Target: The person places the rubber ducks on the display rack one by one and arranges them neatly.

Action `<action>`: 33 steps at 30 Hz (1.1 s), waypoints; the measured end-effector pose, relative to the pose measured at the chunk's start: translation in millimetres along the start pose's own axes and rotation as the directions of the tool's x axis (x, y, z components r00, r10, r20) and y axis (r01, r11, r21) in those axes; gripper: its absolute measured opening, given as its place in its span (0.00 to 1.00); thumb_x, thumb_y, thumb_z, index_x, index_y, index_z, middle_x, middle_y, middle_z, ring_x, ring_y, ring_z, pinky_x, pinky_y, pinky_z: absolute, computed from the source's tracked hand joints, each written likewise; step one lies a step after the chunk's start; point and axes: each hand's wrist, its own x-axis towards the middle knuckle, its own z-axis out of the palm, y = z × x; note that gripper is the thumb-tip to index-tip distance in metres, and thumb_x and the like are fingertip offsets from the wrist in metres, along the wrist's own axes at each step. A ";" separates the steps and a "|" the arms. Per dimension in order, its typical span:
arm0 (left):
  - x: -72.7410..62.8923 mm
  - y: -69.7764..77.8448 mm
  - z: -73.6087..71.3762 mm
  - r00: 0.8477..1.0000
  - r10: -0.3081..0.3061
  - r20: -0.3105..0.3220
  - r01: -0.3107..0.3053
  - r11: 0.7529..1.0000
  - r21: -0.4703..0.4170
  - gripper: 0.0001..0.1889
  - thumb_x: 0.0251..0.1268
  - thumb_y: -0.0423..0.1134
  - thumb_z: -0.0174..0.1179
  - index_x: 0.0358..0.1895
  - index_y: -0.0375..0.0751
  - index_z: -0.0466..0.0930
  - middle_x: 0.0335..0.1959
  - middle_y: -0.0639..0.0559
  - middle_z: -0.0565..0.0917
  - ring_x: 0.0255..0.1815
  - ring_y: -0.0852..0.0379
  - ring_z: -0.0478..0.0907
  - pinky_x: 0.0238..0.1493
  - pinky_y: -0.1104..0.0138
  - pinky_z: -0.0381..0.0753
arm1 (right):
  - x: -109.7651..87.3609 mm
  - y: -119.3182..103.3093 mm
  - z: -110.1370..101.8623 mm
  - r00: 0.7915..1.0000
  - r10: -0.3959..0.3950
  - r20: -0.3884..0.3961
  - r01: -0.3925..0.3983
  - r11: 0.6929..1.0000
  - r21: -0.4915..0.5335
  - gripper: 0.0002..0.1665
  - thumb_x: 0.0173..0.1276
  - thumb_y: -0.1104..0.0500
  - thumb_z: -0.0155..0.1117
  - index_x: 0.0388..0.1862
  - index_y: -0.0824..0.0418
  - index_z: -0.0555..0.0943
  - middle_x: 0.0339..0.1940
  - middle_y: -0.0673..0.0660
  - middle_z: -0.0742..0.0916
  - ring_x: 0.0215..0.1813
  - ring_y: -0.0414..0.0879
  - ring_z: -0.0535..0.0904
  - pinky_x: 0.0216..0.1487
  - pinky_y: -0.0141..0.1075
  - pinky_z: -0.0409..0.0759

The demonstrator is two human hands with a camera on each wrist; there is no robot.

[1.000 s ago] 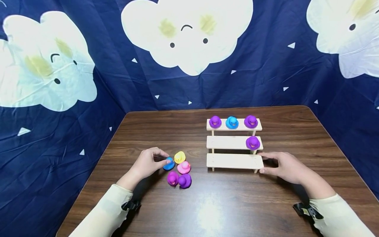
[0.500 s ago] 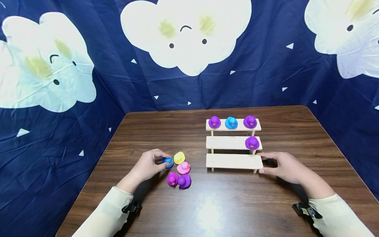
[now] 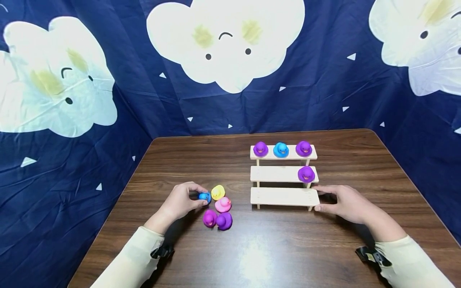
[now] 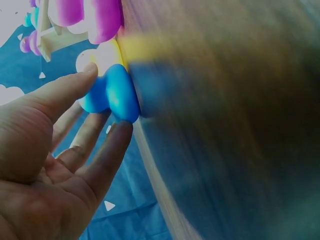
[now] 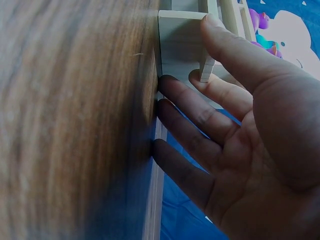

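My left hand (image 3: 180,203) pinches a blue rubber duck (image 3: 204,196) at the left of the table. Its thumb lies on one side of the duck and fingertips on the other, as the left wrist view shows. Close by sit a yellow duck (image 3: 218,192), a pink duck (image 3: 223,204), a magenta duck (image 3: 210,218) and a purple duck (image 3: 224,221). With thumb and index finger, my right hand (image 3: 347,203) holds the right end of a three-step wooden stand (image 3: 277,196). Its other fingertips rest by the tabletop in the right wrist view.
On the stand's top step are a purple duck (image 3: 261,149), a blue duck (image 3: 281,150) and another purple duck (image 3: 304,149). One purple duck (image 3: 306,174) occupies the middle step's right end. A dark blue curtain (image 3: 216,108) with clouds hangs behind the brown table (image 3: 273,248).
The blue duck in my left hand has turned on the spot, so its face now shows toward the head camera. My right hand stays at the stand's end.
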 end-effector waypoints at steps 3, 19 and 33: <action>0.4 -0.1 0.6 1.000 -0.008 0.003 0.008 1.000 0.004 0.12 0.55 0.35 0.81 0.43 0.48 0.92 0.42 0.57 0.87 0.48 0.54 0.86 0.55 0.52 0.86 | 0.5 -0.4 -0.9 1.000 0.001 -0.003 -0.001 1.000 -0.002 0.37 0.64 0.36 0.77 0.67 0.52 0.84 0.55 0.50 0.90 0.61 0.55 0.83 0.59 0.59 0.81; 1.2 2.6 1.8 0.998 -0.062 0.028 0.063 0.998 -0.030 0.12 0.55 0.34 0.81 0.42 0.46 0.92 0.41 0.55 0.85 0.44 0.56 0.84 0.51 0.54 0.85 | -0.6 3.5 1.3 0.999 -0.024 -0.023 0.024 1.000 0.014 0.36 0.64 0.38 0.78 0.66 0.53 0.85 0.54 0.47 0.90 0.61 0.54 0.83 0.61 0.59 0.80; -2.2 1.5 3.0 0.998 -0.060 0.015 0.061 0.997 -0.036 0.12 0.55 0.35 0.81 0.42 0.47 0.91 0.42 0.55 0.85 0.44 0.56 0.84 0.52 0.55 0.84 | -0.8 2.1 1.8 1.000 -0.018 -0.012 0.018 1.000 0.017 0.37 0.64 0.39 0.78 0.67 0.55 0.84 0.54 0.48 0.90 0.57 0.51 0.83 0.57 0.56 0.82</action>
